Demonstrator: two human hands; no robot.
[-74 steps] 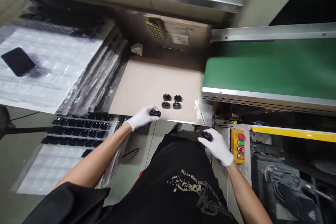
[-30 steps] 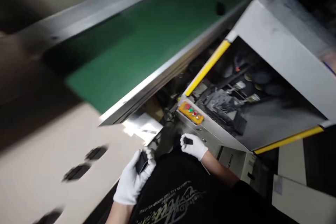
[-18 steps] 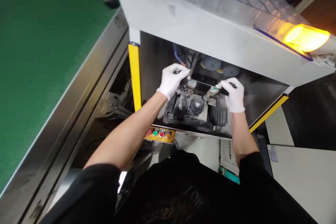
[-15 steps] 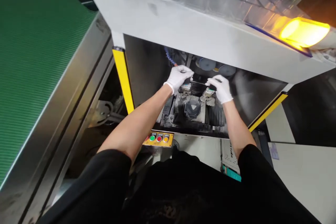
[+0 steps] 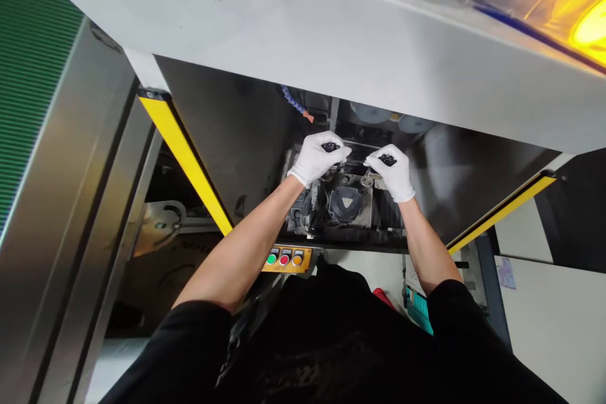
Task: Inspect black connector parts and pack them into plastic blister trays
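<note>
Inside a dark machine bay, my left hand (image 5: 318, 156), in a white glove, has its thumb and fingertips pressed together. My right hand (image 5: 392, 170), also white-gloved, is curled the same way a short distance to the right. What either hand pinches is too small to make out. Both are above a soiled mechanism with a round black part (image 5: 345, 204) that bears a light triangle. Grey round discs (image 5: 372, 112) sit behind the hands, and a blue segmented hose (image 5: 293, 101) with an orange tip hangs behind my left hand.
Yellow bars (image 5: 187, 164) flank the bay, and a white machine panel (image 5: 331, 38) overhangs it. A button box (image 5: 285, 259) is at the front edge. At left are metal rails (image 5: 71, 183) and a green ribbed surface (image 5: 33, 57). An amber lamp (image 5: 591, 28) glows upper right.
The view has moved closer to the bay. Both hands have curled further, and the thin rod-like thing seen between them earlier no longer shows clearly.
</note>
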